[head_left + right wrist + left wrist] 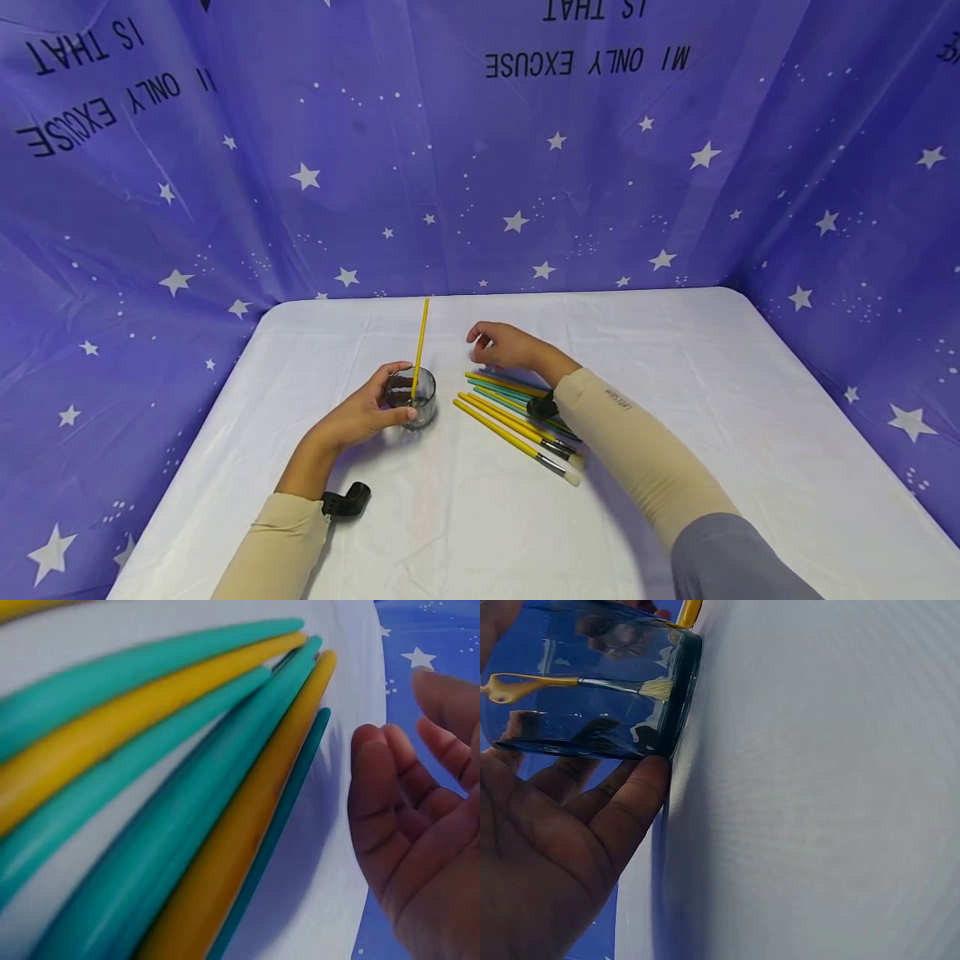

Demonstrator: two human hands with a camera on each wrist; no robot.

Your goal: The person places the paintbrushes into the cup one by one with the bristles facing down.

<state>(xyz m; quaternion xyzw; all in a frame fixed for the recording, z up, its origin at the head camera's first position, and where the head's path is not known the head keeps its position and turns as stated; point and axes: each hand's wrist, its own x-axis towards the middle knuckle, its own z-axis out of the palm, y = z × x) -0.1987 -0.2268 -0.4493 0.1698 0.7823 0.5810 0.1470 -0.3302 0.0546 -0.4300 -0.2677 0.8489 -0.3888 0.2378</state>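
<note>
My left hand point(362, 414) grips a clear glass point(424, 410), thumb on the near side and fingers round the far side. One yellow-handled paintbrush point(422, 337) stands in it, leaning a little; through the glass wall in the left wrist view, the pale bristles point(655, 689) point down at the base. To the right, my right hand point(508, 345) hovers just beyond the handle ends of a spread of paintbrushes point(493, 423), its fingers loosely bent and holding nothing. Their handles are yellow and teal. My right forearm hides part of the bristle ends.
White cloth point(420, 533) covers the table. Purple curtains point(450, 183) with white stars hang along the back and both sides. A black wrist device point(347, 500) sits on my left wrist, another point(542, 407) on my right, over the brushes.
</note>
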